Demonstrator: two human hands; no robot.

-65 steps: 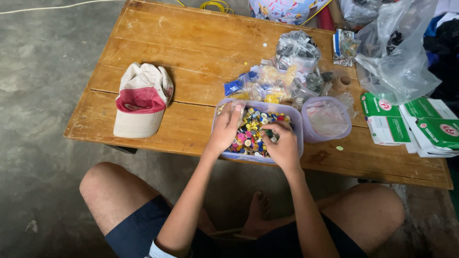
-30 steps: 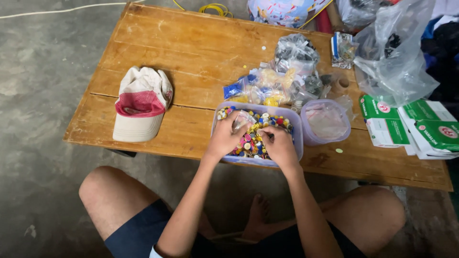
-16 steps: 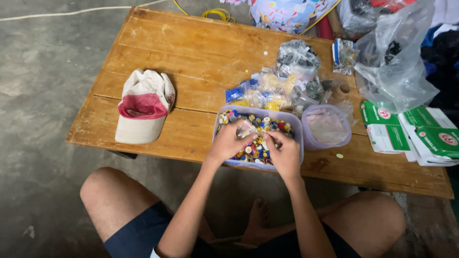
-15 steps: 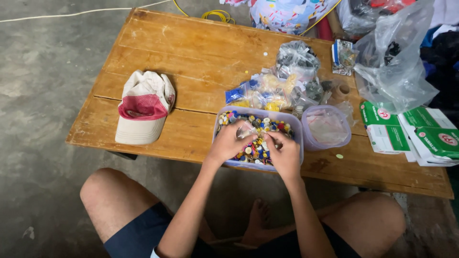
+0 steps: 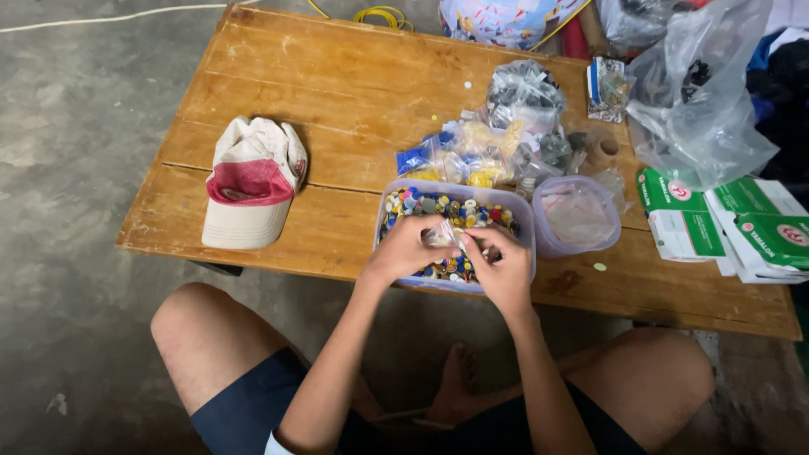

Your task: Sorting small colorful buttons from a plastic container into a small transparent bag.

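The person sits cross-legged on the concrete floor, bare knees spread, dark shorts showing at the bottom edge. Both forearms reach up to a clear plastic tub that stands at the near edge of the low wooden counter, filled with small multicoloured buttons. The left hand and the right hand meet over the middle of the tub, and between them is a small clear plastic bag. The left fingers are pinched together on the bag's left side; the right fingers are curled in against its right edge, touching it, though I cannot tell how firmly they grip.

Just to the right of the tub, touching or nearly so, stands a round clear container with a pale, crumpled bag inside. A single small green button lies on the counter in front of it. To the left, well apart from the tub, a white and red cap rests upside down.

Behind the tub lies a heap of small filled bags, blue, yellow and grey. At the right edge sit 2 or 3 green and white cartons, and beyond them a large clear plastic bag stands crumpled. A yellow cable curls at the far edge.
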